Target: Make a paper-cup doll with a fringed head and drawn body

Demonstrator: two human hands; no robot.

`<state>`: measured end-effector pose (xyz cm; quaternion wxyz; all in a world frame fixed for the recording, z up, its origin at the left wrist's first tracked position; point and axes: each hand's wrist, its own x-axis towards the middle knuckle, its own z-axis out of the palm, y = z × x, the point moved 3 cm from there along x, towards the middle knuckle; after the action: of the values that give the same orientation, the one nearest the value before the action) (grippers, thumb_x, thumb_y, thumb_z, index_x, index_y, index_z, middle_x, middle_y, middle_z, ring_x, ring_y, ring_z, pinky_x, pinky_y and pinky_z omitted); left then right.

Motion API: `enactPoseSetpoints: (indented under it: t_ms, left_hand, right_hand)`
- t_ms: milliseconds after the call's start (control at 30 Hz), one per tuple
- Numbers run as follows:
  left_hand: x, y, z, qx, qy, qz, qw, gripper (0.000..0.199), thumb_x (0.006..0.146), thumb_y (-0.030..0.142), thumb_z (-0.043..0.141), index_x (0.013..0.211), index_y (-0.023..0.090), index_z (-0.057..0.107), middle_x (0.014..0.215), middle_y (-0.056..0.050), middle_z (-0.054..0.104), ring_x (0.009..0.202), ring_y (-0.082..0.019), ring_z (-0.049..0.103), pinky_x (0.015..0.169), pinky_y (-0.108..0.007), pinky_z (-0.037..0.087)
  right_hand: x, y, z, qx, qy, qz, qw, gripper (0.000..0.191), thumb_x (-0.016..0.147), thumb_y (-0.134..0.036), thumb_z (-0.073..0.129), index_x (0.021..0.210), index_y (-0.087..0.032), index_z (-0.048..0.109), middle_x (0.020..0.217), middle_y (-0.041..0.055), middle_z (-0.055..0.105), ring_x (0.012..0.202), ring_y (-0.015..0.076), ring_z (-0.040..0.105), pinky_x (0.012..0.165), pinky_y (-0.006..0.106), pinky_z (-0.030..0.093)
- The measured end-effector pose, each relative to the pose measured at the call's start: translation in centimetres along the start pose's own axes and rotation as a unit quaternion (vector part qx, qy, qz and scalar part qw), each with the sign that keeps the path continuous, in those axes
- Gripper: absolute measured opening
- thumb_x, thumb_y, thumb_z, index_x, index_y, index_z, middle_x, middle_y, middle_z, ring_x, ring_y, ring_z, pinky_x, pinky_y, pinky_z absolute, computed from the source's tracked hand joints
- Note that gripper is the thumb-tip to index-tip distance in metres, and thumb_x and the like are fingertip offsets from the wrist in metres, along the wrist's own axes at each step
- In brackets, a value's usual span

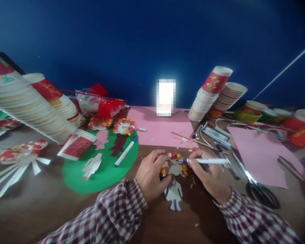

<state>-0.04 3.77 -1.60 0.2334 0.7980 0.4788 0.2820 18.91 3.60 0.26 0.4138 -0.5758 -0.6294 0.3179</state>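
Note:
On the brown table lies a paper doll point(173, 194) with a white body outlined in purple. Curled red and yellow paper pieces ring its grey head. My left hand point(154, 173) rests over the doll's left side, its thumb and fingers holding it down by the head. In my right hand point(210, 174) is a white marker point(212, 161), pinched between thumb and fingers. Its dark tip points left and reaches the curled edge of the head; whether it touches the paper I cannot tell. My left fingertips are partly hidden behind the doll's curls.
A green paper circle point(99, 181) at left bears small cut-out figures, a capped marker point(125, 151) and a tilted paper cup point(76, 145). Stacked cups point(209, 95) stand at the back. Scissors point(261, 193), pink sheets point(259, 159) and a marker cap point(142, 129) lie around.

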Motion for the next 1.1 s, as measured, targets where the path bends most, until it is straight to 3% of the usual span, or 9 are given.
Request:
enactPoseSetpoints:
  t_ms: [167,333,1100]
  left_hand:
    - [-0.01,0.11,-0.01,0.000,0.002,0.004,1.000,0.051,0.068,0.016,0.062,0.117,0.024,0.049,0.125,-0.006,0.050,0.117,-0.024,0.047,0.098,-0.042,0.040]
    - [0.24,0.25,-0.03,0.004,-0.006,-0.010,1.000,0.060,0.068,0.017,0.062,0.124,0.022,0.043,0.121,-0.006,0.054,0.113,-0.024,0.048,0.097,-0.041,0.040]
    - [0.18,0.21,0.15,0.020,-0.002,0.001,1.000,0.059,0.071,0.021,0.063,0.125,0.021,0.041,0.121,-0.007,0.054,0.112,-0.026,0.049,0.096,-0.043,0.040]
  right_hand:
    - [0.24,-0.10,0.05,-0.003,-0.021,-0.006,1.000,0.012,0.085,-0.028,0.052,0.076,-0.020,0.051,0.055,-0.0057,0.044,0.046,0.0097,0.041,0.043,0.021,0.035]
    - [0.22,0.03,0.41,-0.019,-0.040,-0.016,0.999,0.012,0.086,-0.028,0.050,0.078,-0.020,0.053,0.058,-0.0042,0.048,0.048,0.0105,0.044,0.043,0.022,0.036]
    - [0.16,-0.01,0.62,-0.053,-0.030,-0.022,0.998,0.013,0.086,-0.028,0.051,0.076,-0.020,0.054,0.057,-0.0035,0.051,0.047,0.0103,0.045,0.042,0.022,0.036]
